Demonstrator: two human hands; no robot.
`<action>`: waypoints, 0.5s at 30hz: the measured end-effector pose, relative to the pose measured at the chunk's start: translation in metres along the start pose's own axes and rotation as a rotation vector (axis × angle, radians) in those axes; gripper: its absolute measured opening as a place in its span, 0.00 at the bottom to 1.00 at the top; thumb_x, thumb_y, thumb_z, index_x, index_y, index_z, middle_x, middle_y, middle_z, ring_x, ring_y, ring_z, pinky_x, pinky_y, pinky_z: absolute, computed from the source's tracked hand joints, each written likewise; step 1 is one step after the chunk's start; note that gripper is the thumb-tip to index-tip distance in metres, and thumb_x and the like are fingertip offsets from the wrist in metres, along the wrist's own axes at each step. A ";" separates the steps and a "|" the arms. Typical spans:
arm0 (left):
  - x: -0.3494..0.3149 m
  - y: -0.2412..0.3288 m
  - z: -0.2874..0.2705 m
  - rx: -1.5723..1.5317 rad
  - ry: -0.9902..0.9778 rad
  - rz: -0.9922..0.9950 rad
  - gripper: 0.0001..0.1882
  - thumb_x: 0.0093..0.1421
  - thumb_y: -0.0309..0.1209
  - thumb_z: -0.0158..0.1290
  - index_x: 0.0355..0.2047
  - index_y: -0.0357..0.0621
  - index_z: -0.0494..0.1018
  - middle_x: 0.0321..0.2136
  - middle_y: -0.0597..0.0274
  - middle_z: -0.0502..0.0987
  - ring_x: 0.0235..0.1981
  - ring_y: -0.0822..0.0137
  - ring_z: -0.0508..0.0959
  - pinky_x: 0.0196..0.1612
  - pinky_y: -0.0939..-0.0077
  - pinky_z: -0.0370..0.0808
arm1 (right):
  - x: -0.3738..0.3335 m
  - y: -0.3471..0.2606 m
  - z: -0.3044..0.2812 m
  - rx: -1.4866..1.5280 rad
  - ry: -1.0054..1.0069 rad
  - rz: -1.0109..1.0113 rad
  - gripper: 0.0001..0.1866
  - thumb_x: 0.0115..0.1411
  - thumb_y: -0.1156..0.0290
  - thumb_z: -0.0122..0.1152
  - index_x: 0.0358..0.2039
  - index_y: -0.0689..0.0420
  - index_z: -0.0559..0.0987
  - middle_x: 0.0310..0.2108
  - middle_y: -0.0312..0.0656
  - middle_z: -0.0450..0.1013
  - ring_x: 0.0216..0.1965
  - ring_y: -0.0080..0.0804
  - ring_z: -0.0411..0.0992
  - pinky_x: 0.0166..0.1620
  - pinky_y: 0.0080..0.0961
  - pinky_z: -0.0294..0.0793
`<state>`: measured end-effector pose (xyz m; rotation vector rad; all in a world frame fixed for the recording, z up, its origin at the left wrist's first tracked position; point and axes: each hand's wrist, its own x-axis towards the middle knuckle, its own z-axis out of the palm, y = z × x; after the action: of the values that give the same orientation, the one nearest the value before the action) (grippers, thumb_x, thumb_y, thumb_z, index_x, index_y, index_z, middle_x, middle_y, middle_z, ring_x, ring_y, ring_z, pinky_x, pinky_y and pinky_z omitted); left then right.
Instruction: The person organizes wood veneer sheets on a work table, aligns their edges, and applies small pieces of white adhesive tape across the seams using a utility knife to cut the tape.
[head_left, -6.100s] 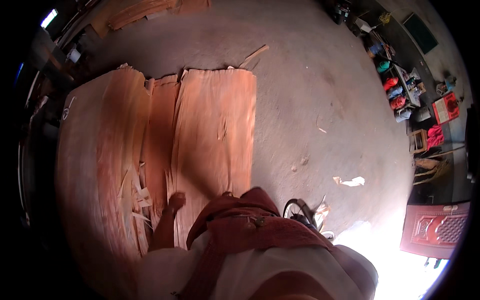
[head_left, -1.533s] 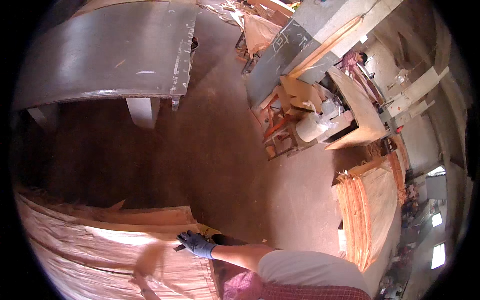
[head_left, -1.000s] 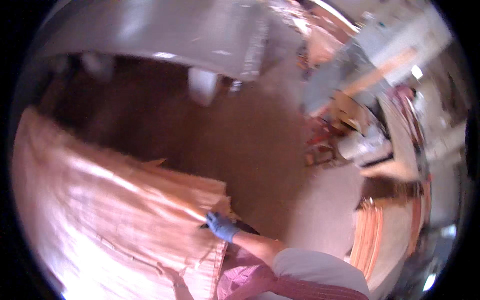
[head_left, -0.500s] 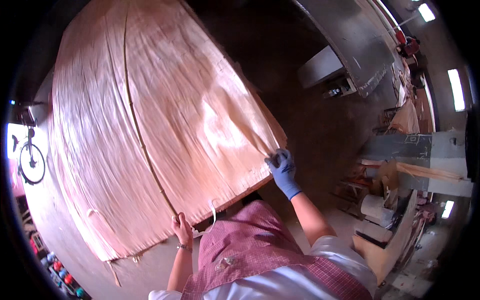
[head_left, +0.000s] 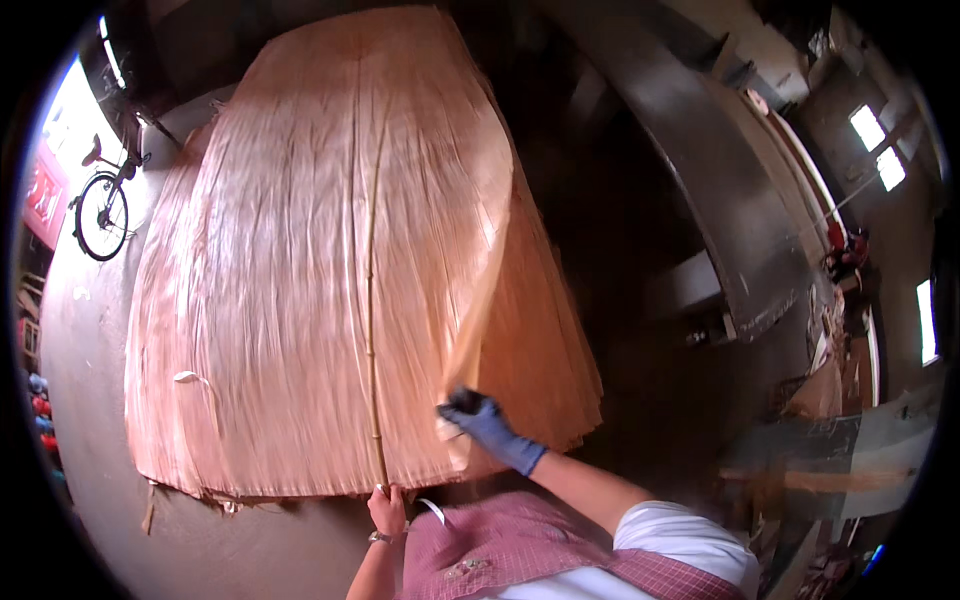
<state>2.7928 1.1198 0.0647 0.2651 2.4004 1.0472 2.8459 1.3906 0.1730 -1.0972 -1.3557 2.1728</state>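
A large pinkish-tan wood veneer sheet (head_left: 280,290), wrinkled lengthwise, lies on top of a stack of similar sheets (head_left: 545,360). On it rests a long thin bamboo pole (head_left: 371,340), running from the near edge toward the far end. My bare left hand (head_left: 387,510) is closed around the pole's near end. In a blue glove with dark fingertips, my right hand (head_left: 488,428) grips the sheet's near right corner, lifted and folded inward. The stack's right part shows beneath the raised flap. Motion blurs the gloved fingers slightly.
A bicycle (head_left: 103,212) stands at the far left near a bright opening. To the right, beyond a dark gap, is a long grey table (head_left: 740,230). Boards and clutter (head_left: 800,480) lie at the lower right. Colourful round items (head_left: 42,410) sit at the left edge.
My right hand has moved left across the stack, folding the sheet's right corner inward and exposing the sheets beneath. My left hand still holds the pole, and the view has turned.
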 end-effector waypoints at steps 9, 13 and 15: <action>0.020 -0.099 0.057 -0.715 -0.544 -0.205 0.42 0.45 0.25 0.66 0.51 0.44 0.46 0.33 0.58 0.71 0.28 0.73 0.73 0.26 0.80 0.71 | 0.035 0.058 0.230 -0.204 -0.490 -0.046 0.14 0.56 0.66 0.68 0.37 0.59 0.76 0.30 0.25 0.70 0.34 0.14 0.66 0.37 0.19 0.70; 0.005 -0.057 0.032 -0.848 -0.436 -0.335 0.34 0.56 0.33 0.60 0.55 0.44 0.51 0.35 0.63 0.72 0.28 0.74 0.74 0.25 0.81 0.71 | 0.005 0.044 0.276 -0.213 -0.541 -0.023 0.12 0.58 0.65 0.65 0.31 0.58 0.73 0.27 0.26 0.67 0.31 0.14 0.62 0.34 0.18 0.67; 0.005 -0.065 0.047 -1.142 -0.342 -0.398 0.21 0.60 0.34 0.56 0.50 0.45 0.60 0.33 0.68 0.73 0.28 0.74 0.74 0.25 0.80 0.71 | -0.010 0.051 0.284 -0.339 -0.562 -0.049 0.15 0.58 0.64 0.65 0.30 0.61 0.70 0.25 0.28 0.64 0.30 0.15 0.61 0.33 0.18 0.66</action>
<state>2.8144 1.1070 -0.0119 -0.3888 1.1921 1.7660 2.6402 1.1901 0.2010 -0.5479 -2.0223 2.3706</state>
